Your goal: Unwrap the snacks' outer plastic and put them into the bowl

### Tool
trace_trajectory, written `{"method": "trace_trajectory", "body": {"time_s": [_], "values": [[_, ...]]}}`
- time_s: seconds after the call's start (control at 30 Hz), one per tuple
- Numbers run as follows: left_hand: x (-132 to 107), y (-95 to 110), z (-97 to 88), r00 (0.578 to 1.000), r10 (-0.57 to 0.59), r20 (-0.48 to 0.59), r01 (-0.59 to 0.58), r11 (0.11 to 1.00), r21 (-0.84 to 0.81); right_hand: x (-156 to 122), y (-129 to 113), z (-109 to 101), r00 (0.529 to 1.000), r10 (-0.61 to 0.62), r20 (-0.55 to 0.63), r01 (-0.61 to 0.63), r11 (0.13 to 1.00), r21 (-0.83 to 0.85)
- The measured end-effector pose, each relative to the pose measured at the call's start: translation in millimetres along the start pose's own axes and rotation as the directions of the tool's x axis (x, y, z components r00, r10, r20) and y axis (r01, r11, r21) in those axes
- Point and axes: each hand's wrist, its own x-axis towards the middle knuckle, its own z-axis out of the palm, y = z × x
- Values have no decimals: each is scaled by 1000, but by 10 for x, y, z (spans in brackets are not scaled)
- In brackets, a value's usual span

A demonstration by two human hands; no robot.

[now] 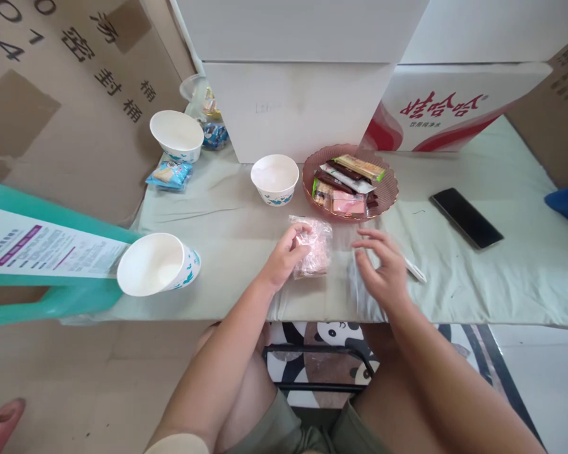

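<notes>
My left hand [286,255] is closed on the left edge of a clear plastic bag with pinkish contents [315,247], which lies on the pale green cloth [454,271]. Just right of the bag hovers my right hand [381,265], fingers spread and bent, holding nothing, over a flat clear wrapper [360,284] near the front edge. A thin white stick-like item [414,270] lies beside its fingertips. Behind the bag stands a pink glass dish [388,189] filled with several wrapped snacks [348,180], and a white paper bowl [274,179] sits to its left.
Another paper bowl [157,265] lies tipped on its side at the left edge, a third [177,134] stands at the back left near a blue snack packet [169,174]. A black phone [466,217] lies right. White boxes [298,107] and cardboard [66,107] close the back; a teal container [33,265] juts in left.
</notes>
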Motion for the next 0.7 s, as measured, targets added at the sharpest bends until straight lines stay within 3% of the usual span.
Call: {"method": "trace_trajectory", "body": {"time_s": [0.07,0.17,0.23,0.3,0.4,0.47,0.5,0.57,0.63,0.7], "values": [[-14,27,-39,1000,-12,29,13,1000,-26,-15,189,-175,992,95,-83,-112,968,-226],[-26,19,-51,1000,10,9,-11,998,61,-89,535,-392,955,284,-79,-288,836,-468],[-7,-18,-34,999,40,-37,-34,988,150,-142,705,-514,922,387,-27,-344,786,-514],[28,-62,-13,994,81,-74,-62,971,232,-178,755,-627,906,424,-3,-371,790,-489],[63,-103,4,983,164,-83,-125,928,350,-212,581,-729,889,447,-99,-454,832,-319],[49,-107,3,971,232,-56,-185,880,438,-236,349,-693,847,520,-107,-526,850,-25],[32,-104,0,963,265,-36,-216,848,483,-248,220,-634,822,567,-56,-554,818,153],[-8,-95,-5,950,314,9,-264,782,564,-264,-33,-446,776,614,144,-609,668,429],[-39,-89,-9,943,329,58,-294,736,610,-259,-248,-212,735,592,331,-662,521,539],[-52,-87,-11,933,343,108,-332,707,625,-229,-409,1,704,558,439,-696,420,582]]}}
